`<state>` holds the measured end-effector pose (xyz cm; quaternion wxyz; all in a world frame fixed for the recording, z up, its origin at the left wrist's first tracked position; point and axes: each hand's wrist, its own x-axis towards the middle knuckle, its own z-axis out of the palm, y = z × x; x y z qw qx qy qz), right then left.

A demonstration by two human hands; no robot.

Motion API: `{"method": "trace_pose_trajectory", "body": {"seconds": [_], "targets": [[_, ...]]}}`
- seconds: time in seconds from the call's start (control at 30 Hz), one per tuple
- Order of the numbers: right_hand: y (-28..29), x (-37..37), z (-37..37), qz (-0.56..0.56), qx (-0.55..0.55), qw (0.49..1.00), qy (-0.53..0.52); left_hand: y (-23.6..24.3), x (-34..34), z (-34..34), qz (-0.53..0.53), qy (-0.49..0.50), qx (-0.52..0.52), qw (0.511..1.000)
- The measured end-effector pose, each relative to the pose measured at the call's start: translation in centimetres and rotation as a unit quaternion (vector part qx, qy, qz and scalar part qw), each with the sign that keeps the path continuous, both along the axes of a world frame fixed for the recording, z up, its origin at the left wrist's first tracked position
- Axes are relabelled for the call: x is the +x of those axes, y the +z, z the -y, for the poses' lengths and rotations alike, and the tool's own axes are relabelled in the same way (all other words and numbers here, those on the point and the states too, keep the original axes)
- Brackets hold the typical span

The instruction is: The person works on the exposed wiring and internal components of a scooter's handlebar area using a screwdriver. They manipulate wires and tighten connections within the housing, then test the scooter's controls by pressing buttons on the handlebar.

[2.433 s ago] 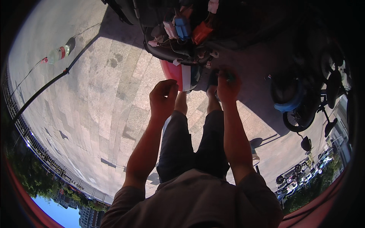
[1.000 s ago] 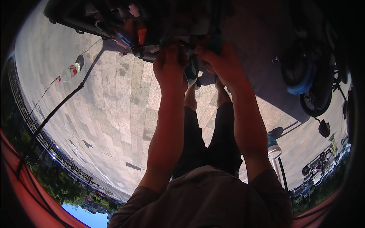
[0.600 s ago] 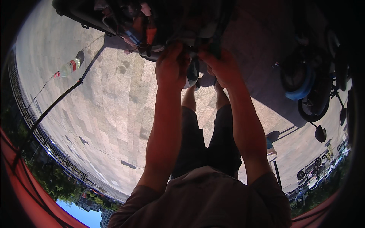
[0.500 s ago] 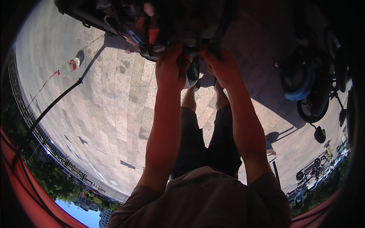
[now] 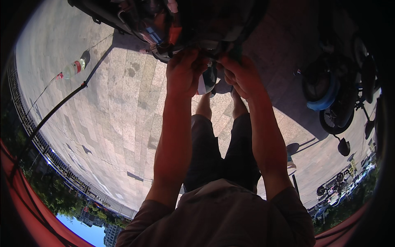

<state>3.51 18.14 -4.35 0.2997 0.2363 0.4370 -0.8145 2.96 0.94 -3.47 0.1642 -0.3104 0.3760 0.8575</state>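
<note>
Both my hands are raised side by side at the near edge of a dark open case [image 5: 88, 10], in deep shade. My left hand [image 5: 184, 74] is closed, thumb against bent fingers, pinching something dark that I cannot make out. Just to its right, my right hand [image 5: 242, 76] is also curled closed on a dark, unclear thing. Something dark green [image 5: 235, 51] shows beyond the right knuckles. Among the case's jumbled contents are an orange-red piece [image 5: 175, 34] and a blue-and-white piece [image 5: 154, 35], beyond the left hand.
A clear bottle with a red label [image 5: 74, 69] hangs on a string at the left, near a thin dark pole [image 5: 61, 105]. Parked two-wheelers [image 5: 329, 94] stand in shade at the right. Sunlit paving [image 5: 111, 123] stretches left of my legs; a railing [image 5: 70, 175] lies farther out.
The case and its contents sit slightly further right and lower in the view. Both hands stay closed in nearly the same place, with the left forearm shifted slightly left.
</note>
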Motion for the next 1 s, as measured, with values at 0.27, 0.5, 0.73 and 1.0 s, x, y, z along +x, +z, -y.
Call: {"method": "trace_pose_trajectory", "body": {"seconds": [0.27,0.5,0.73,1.0], "targets": [[0.1,0.1,0.4,-0.015,0.082,0.996,0.001,1.0,-0.1,-1.0,-0.003,-0.017,-0.176,0.984],[-0.9,0.4,0.1,-0.019,-0.012,1.0,-0.007,-1.5,0.4,-0.6,-0.036,0.035,0.151,0.987],[-1.2,0.4,-0.2,-0.013,-0.087,0.996,-0.033,-2.3,0.7,-1.8,-0.044,0.061,0.247,0.966],[-1.6,0.8,-0.2,-0.041,-0.038,0.998,0.002,0.0,0.3,-3.0,-0.031,0.11,-0.05,0.992]]}}
